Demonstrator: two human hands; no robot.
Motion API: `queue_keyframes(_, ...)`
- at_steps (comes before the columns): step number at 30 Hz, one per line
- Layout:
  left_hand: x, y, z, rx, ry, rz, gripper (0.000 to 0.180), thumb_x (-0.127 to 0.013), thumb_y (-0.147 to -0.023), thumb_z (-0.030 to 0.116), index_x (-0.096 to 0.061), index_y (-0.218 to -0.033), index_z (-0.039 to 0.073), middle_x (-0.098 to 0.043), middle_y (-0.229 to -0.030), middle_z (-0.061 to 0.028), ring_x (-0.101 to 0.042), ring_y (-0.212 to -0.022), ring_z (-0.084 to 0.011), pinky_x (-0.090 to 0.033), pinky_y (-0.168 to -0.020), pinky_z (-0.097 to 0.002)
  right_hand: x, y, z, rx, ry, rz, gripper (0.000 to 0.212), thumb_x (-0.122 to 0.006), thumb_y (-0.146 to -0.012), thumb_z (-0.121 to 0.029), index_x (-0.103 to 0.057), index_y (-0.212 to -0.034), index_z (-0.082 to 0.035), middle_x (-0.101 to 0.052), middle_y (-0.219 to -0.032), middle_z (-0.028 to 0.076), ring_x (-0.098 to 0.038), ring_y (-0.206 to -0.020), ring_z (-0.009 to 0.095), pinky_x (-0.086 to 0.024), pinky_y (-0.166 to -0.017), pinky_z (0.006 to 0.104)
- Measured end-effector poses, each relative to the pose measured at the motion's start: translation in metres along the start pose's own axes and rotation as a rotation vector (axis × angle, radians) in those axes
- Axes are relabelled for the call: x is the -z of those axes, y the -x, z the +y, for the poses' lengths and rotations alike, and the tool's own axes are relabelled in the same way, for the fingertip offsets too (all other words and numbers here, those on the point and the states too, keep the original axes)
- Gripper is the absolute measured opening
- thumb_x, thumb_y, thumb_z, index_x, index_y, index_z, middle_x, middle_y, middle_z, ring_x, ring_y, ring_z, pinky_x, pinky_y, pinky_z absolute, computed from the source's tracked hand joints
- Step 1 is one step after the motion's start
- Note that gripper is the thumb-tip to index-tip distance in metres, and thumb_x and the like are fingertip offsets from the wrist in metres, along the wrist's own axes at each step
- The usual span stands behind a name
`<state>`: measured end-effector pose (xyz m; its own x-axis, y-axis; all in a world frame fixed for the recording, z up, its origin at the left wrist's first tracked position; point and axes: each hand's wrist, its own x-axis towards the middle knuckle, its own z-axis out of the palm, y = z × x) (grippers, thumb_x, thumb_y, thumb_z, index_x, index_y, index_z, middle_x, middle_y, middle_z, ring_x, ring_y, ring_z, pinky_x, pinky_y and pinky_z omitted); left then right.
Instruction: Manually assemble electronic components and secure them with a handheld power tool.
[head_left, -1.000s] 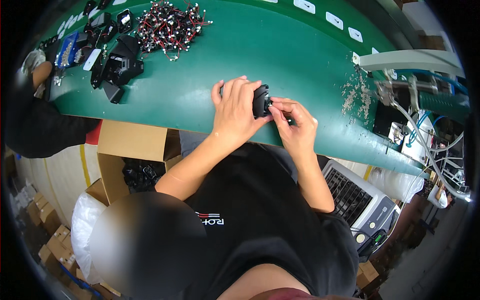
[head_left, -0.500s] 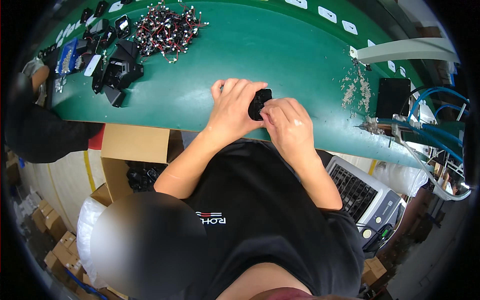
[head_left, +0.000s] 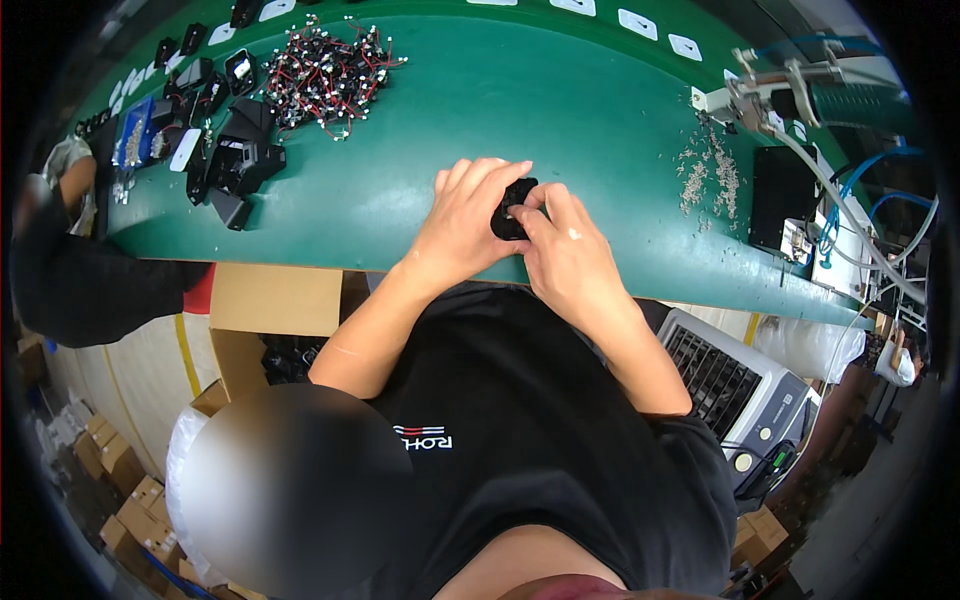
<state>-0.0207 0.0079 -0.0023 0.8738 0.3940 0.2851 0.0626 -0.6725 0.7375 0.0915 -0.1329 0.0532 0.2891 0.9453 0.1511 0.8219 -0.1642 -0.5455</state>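
Observation:
Above the bench's near edge, my left hand (head_left: 458, 225) is closed around the side of a small black plastic housing (head_left: 508, 222), with its hollow inner side showing. My right hand (head_left: 572, 248) is bent over the housing from the right. Its thumb and forefinger are pinched together inside the hollow. Whatever lies between those fingertips is too small to make out.
A tangled pile of red and black wires (head_left: 330, 75) with white connectors lies at the far left. Beside it are black plastic housings (head_left: 240, 165) and a blue tray (head_left: 135, 130). Small metal pieces (head_left: 712, 175) lie scattered at right, near a jointed machine arm (head_left: 790, 95).
My right thumb and forefinger have moved further into the housing. At right, the machine arm's hanging end has swung away from the bench's near edge, toward the back.

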Motion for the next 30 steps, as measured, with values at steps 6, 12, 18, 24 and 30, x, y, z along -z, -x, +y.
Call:
queue_keyframes(6,0.001,-0.003,0.002,0.019,0.006,0.018,0.099,-0.099,-0.055,0.023,-0.054,-0.143,0.013,-0.063,-0.131,-0.0078,-0.056,-0.119,-0.0303,-0.037,-0.102,-0.0432,0.040,0.000,0.002,0.074,0.047,0.257,0.051,-0.067,-0.074,0.009,-0.065,-0.124,0.000,-0.062,-0.115,0.015,-0.062,-0.107,0.036,-0.053,-0.090,0.0435)
queue_keyframes(12,-0.001,-0.004,0.001,-0.052,0.091,0.073,0.072,-0.098,-0.059,0.030,-0.057,-0.116,0.016,-0.063,-0.131,-0.0038,-0.057,-0.116,-0.0267,-0.035,-0.098,-0.0429,0.158,-0.054,0.033,0.103,0.069,1.194,0.058,-0.065,-0.098,-0.008,-0.036,-0.145,0.010,-0.055,-0.136,0.022,-0.057,-0.121,0.026,-0.051,-0.100,0.0367)
queue_keyframes(18,-0.002,0.000,-0.001,-0.045,-0.042,0.051,0.059,-0.097,-0.060,0.036,-0.059,-0.101,0.016,-0.062,-0.129,-0.0031,-0.056,-0.111,-0.0264,-0.034,-0.096,-0.0421,0.193,-0.073,0.033,-0.056,-0.467,1.079,0.055,-0.039,-0.111,-0.043,-0.051,-0.132,0.007,-0.064,-0.123,0.023,-0.064,-0.107,0.032,-0.054,-0.099,0.0514)
queue_keyframes(24,0.000,0.002,0.001,-0.041,-0.083,0.025,0.052,-0.096,-0.060,0.038,-0.061,-0.092,0.016,-0.062,-0.131,-0.0032,-0.055,-0.111,-0.0269,-0.034,-0.095,-0.0417,0.174,-0.054,0.017,0.140,-0.939,0.715,0.079,-0.030,-0.106,-0.065,-0.046,-0.141,0.004,-0.061,-0.102,0.014,-0.062,-0.093,0.030,-0.054,-0.086,0.0512)
queue_keyframes(30,0.000,0.000,0.001,-0.035,-0.105,0.054,0.048,-0.094,-0.061,0.042,-0.064,-0.090,0.017,-0.061,-0.128,-0.0010,-0.055,-0.107,-0.0245,-0.034,-0.094,-0.0417,0.120,-0.058,-0.022,0.443,-1.259,0.431,0.094,-0.032,-0.098,-0.080,-0.038,-0.153,-0.004,-0.058,-0.095,0.010,-0.061,-0.079,0.025,-0.052,-0.071,0.0430)
